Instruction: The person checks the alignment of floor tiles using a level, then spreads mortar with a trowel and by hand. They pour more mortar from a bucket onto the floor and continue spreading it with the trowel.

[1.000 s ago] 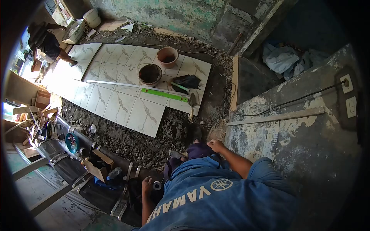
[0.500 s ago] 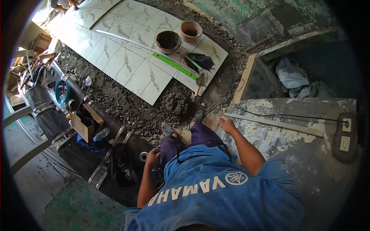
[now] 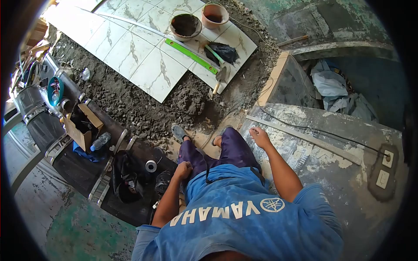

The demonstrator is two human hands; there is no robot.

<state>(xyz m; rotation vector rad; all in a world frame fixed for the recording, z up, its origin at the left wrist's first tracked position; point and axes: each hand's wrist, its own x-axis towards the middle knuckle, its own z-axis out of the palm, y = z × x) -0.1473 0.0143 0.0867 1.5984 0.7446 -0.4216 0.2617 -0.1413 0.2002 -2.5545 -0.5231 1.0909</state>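
My left hand [image 3: 183, 169] rests against the thigh of my purple trousers [image 3: 237, 150], its fingers curled in and nothing visible in them. Out to the right, my right hand [image 3: 260, 137] hangs loosely bent beside a wall, fingers a little apart and with no object showing. Nearest to it is a long straight strip [image 3: 305, 139] along that wall. On the marble-patterned floor tiles [image 3: 143, 65] ahead lie a green spirit level [image 3: 191, 56], a trowel [image 3: 221, 75], a hammer-like tool with a pale handle [image 3: 214, 90] and a black plastic bag [image 3: 223, 52].
Two buckets [image 3: 186, 27] stand on the tiles. Loose dirt [image 3: 174, 106] borders them. At left, a row of metal seats [image 3: 74, 167] carries a cardboard box [image 3: 82, 130], a plastic bottle [image 3: 101, 141], a tape roll [image 3: 151, 165] and a teal basket [image 3: 55, 91]. A cable runs to a wall socket [image 3: 387, 158].
My view has tilted down and shifted, so the tiles and buckets sit higher in view. My left hand has come in against my thigh. My feet look slightly farther apart.
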